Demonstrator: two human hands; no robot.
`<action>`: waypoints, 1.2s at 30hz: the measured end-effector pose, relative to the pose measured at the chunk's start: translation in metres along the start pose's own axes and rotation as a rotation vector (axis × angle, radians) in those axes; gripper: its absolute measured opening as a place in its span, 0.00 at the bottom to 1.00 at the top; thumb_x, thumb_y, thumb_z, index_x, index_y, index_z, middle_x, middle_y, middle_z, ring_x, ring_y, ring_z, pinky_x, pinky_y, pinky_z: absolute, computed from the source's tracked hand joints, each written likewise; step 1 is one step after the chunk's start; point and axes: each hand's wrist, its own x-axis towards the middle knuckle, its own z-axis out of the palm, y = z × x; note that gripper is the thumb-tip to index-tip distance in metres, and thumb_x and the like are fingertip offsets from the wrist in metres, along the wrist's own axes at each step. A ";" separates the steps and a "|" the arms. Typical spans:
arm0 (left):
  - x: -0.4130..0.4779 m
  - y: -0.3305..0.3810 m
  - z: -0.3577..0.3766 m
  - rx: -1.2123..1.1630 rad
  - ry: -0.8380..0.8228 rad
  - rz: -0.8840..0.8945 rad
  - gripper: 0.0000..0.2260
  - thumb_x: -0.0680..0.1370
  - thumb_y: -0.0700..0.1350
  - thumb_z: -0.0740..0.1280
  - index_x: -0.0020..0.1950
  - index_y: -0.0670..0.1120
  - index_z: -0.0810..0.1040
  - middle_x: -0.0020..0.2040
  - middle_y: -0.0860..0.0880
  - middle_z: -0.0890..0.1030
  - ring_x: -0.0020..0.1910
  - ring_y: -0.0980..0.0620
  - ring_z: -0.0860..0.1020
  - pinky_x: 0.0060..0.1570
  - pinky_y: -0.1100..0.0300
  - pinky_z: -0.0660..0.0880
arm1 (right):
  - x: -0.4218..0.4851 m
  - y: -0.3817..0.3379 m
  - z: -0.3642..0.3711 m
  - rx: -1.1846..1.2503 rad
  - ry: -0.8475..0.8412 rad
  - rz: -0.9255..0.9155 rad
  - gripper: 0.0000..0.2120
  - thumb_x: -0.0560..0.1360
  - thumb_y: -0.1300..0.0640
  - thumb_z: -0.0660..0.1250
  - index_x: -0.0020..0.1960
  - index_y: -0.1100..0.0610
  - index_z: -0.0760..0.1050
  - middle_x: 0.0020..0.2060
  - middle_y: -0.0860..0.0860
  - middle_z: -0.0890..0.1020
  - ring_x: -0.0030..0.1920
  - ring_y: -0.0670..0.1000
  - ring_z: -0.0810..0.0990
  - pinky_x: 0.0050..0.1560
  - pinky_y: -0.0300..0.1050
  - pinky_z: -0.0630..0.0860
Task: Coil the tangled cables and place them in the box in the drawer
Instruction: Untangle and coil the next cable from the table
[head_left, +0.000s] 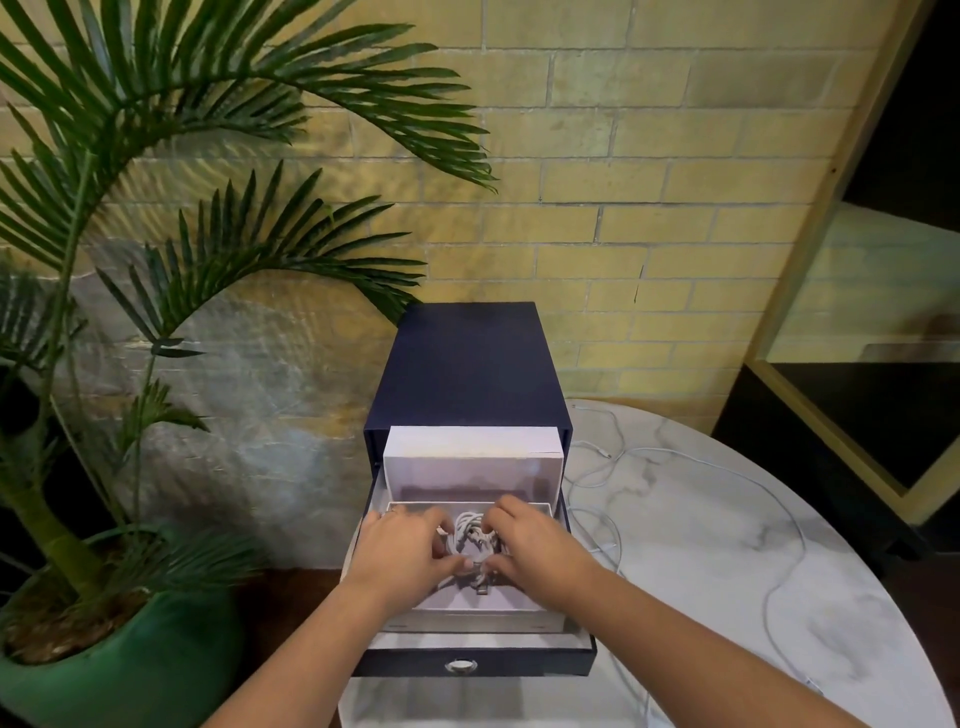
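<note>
In the open navy drawer (472, 665), my left hand (402, 545) and right hand (530, 545) reach in, fingers curled, each grip clasping 1 coiled white cable bundle (470, 530) inside the shallow white cardboard box (483, 618). Farther off, on the round white marble worktop (727, 597), a loose white cable (605, 456) still needs coiling.

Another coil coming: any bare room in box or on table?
Bare: box floor along its front wall; table between the loose cables and before the drawer front. Crowded: box middle, left hand and right hand on the coiled cable.
</note>
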 end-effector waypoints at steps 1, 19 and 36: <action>0.001 0.000 0.001 -0.016 0.003 0.001 0.20 0.71 0.68 0.64 0.57 0.60 0.73 0.44 0.62 0.83 0.53 0.57 0.76 0.58 0.52 0.67 | 0.000 0.000 -0.001 -0.008 -0.005 -0.005 0.15 0.75 0.54 0.68 0.60 0.57 0.72 0.56 0.51 0.73 0.54 0.52 0.74 0.53 0.45 0.72; 0.003 0.007 -0.013 -0.091 0.016 0.023 0.11 0.74 0.63 0.63 0.45 0.57 0.73 0.35 0.56 0.77 0.39 0.57 0.75 0.41 0.59 0.72 | -0.014 0.018 -0.008 0.096 0.089 -0.023 0.09 0.75 0.55 0.68 0.54 0.55 0.76 0.53 0.50 0.75 0.52 0.50 0.74 0.52 0.39 0.71; 0.021 0.139 0.001 -0.452 0.055 0.270 0.11 0.82 0.51 0.58 0.47 0.50 0.77 0.38 0.54 0.79 0.39 0.54 0.76 0.42 0.55 0.73 | -0.110 0.123 -0.069 0.146 0.218 0.150 0.02 0.75 0.56 0.68 0.44 0.51 0.79 0.38 0.43 0.78 0.38 0.44 0.75 0.40 0.39 0.73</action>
